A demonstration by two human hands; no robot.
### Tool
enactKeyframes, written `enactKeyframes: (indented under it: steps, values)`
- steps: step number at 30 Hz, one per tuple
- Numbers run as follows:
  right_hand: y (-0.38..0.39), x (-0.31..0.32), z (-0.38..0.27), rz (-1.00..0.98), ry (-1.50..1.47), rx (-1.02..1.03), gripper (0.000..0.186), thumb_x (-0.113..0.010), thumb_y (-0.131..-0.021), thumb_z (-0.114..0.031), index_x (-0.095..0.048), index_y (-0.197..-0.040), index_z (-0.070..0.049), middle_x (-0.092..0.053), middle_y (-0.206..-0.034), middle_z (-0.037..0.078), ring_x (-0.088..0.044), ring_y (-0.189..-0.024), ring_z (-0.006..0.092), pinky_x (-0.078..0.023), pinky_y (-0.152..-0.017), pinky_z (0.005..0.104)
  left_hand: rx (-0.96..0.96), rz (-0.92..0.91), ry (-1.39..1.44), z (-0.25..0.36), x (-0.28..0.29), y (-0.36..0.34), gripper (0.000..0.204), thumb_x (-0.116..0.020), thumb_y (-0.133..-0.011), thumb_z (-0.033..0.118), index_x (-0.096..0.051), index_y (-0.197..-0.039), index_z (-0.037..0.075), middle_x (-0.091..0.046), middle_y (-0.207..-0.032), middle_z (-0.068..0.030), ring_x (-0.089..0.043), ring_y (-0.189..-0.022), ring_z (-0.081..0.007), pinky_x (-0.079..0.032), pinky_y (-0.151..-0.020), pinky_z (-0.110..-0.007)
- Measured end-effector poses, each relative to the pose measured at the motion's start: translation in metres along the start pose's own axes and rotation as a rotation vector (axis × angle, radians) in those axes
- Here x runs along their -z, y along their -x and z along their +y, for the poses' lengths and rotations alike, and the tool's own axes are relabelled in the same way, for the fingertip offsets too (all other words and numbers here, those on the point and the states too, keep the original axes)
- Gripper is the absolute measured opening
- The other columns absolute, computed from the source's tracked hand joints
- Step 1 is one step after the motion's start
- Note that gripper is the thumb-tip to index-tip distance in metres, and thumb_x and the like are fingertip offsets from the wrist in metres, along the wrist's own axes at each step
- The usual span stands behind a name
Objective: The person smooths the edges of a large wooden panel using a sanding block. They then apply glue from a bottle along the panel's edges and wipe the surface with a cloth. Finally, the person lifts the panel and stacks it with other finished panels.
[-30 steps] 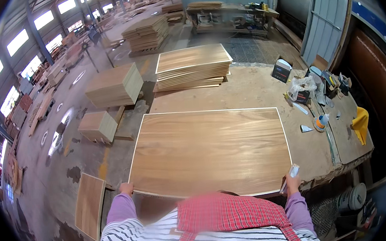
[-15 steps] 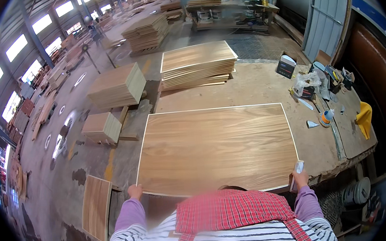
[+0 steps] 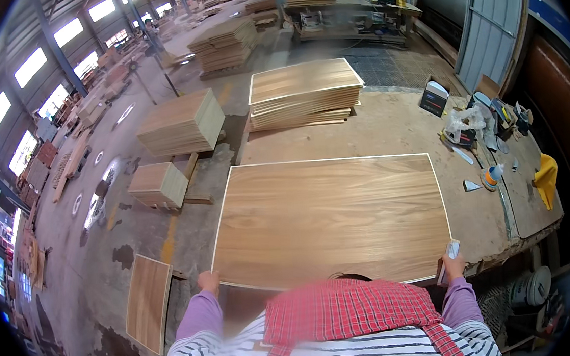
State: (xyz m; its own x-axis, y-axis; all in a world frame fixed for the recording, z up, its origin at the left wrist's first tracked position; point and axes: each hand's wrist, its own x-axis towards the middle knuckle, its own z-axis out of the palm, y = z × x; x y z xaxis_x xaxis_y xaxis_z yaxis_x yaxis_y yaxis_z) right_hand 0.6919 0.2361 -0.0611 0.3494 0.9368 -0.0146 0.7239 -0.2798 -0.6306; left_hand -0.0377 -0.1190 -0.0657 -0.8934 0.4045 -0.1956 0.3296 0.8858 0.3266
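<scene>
A large rectangular wood-grain panel [image 3: 329, 218] with pale edges lies flat in front of me on the workbench, its near edge partly hidden by my red checked apron. At its near left corner, my left hand [image 3: 208, 282] is closed on the edge. My right hand [image 3: 453, 269] is at the near right corner, wrapped round a small block with a whitish face [image 3: 452, 249], held upright against the panel's side. Whether those fingers also grip the panel cannot be seen.
Behind the panel, similar boards form a stack [image 3: 304, 85] on the workbench [image 3: 389, 125]. To the right lie an orange-and-white bottle [image 3: 492, 175], a plastic bag [image 3: 463, 122], a black box [image 3: 434, 97] and a yellow cloth [image 3: 545, 181]. Board piles [image 3: 182, 122] and a leaning panel [image 3: 149, 302] stand left.
The whole scene sits slightly farther right in the picture, as the view has turned a little left. My hands keep their places at the panel's corners.
</scene>
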Motion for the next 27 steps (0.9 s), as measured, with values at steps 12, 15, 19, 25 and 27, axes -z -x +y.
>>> enactKeyframes:
  steps: [12, 15, 19, 25, 27]
  values:
    - [-0.047, -0.002, 0.029, 0.075, 0.07, -0.048, 0.044, -0.067, -0.071, -0.028, -0.06, -0.098, 0.005, -0.065, -0.091, 0.026, -0.063, -0.088, 0.0429, -0.048, -0.076, 0.0485, -0.083, -0.007, 0.125, 0.064, 0.016, 0.06, 0.03, -0.067, -0.074, 0.028, -0.07, -0.089, 0.002, -0.067, -0.084, -0.0213, -0.065, -0.083, -0.0375, -0.048, -0.071, -0.045]
    - [-0.042, -0.008, 0.025, 0.016, 0.026, -0.067, 0.044, -0.066, -0.073, -0.025, -0.059, -0.103, 0.005, -0.065, -0.095, 0.026, -0.063, -0.09, 0.0412, -0.049, -0.076, 0.0471, -0.117, 0.041, 0.089, 0.049, 0.009, 0.058, 0.031, -0.067, -0.076, 0.026, -0.069, -0.094, 0.001, -0.067, -0.084, -0.0213, -0.064, -0.084, -0.0376, -0.048, -0.072, -0.045]
    - [-0.047, 0.002, 0.024, 0.071, 0.128, -0.073, 0.047, -0.065, -0.074, -0.027, -0.057, -0.104, 0.007, -0.062, -0.099, 0.029, -0.061, -0.092, 0.0433, -0.048, -0.078, 0.0478, -0.072, 0.005, 0.12, 0.071, 0.01, 0.067, 0.031, -0.064, -0.079, 0.029, -0.066, -0.09, -0.001, -0.065, -0.086, -0.0243, -0.063, -0.086, -0.0409, -0.048, -0.076, -0.047]
    - [-0.037, 0.015, 0.009, -0.077, 0.198, 0.004, 0.055, -0.065, -0.075, -0.036, -0.054, -0.108, 0.006, -0.057, -0.106, 0.03, -0.056, -0.101, 0.0449, -0.045, -0.085, 0.0511, -0.13, 0.237, -0.228, 0.08, -0.014, 0.084, 0.047, -0.064, -0.084, 0.035, -0.057, -0.119, 0.004, -0.05, -0.129, -0.0231, -0.046, -0.121, -0.04, -0.041, -0.096, -0.049]
    - [-0.033, 0.015, 0.005, -0.138, 0.22, 0.098, 0.056, -0.067, -0.073, -0.036, -0.054, -0.107, 0.006, -0.056, -0.106, 0.031, -0.055, -0.1, 0.0462, -0.044, -0.086, 0.0515, -0.242, 0.155, -0.358, 0.11, -0.019, 0.102, 0.065, -0.068, -0.08, 0.044, -0.049, -0.132, 0.01, -0.036, -0.142, -0.0226, -0.03, -0.133, -0.0422, -0.034, -0.104, -0.052]
